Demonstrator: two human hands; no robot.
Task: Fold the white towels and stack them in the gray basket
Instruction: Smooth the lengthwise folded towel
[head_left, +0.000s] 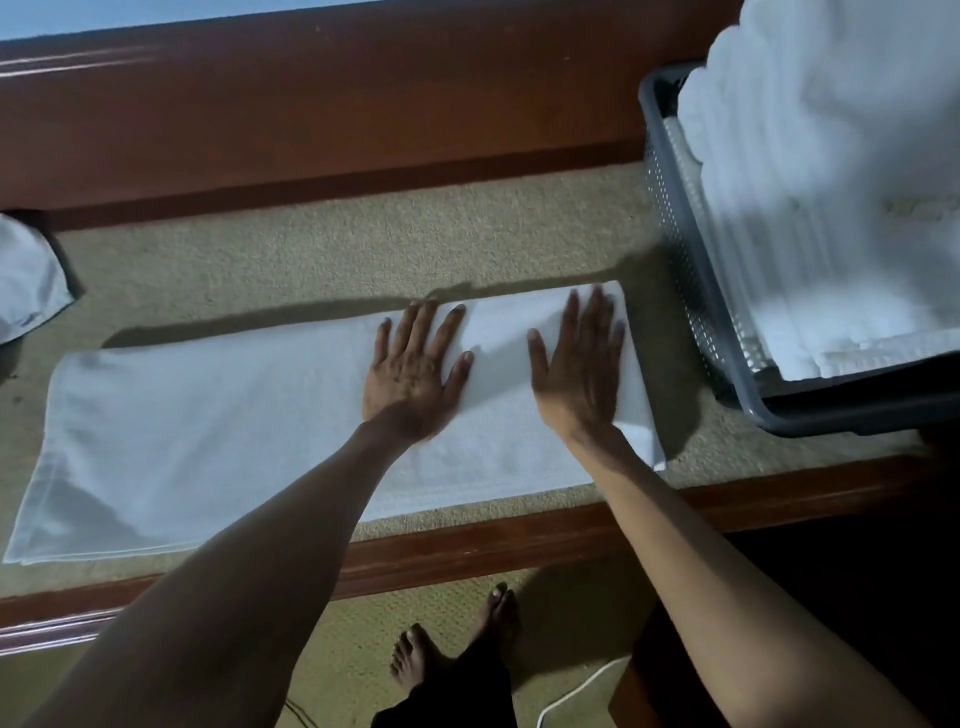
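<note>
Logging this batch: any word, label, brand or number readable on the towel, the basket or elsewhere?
None can be read.
The white towel is plain; the gray basket shows no lettering.
A faint yellowish smudge on the stacked towels is too blurred to tell as print.

White towel flat on carpet, part-folded at rt end; gray basket w/ folded towels.

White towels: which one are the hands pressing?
The long white towel spread flat on the tan surface; the other towels sit piled in the gray plastic basket.
</note>
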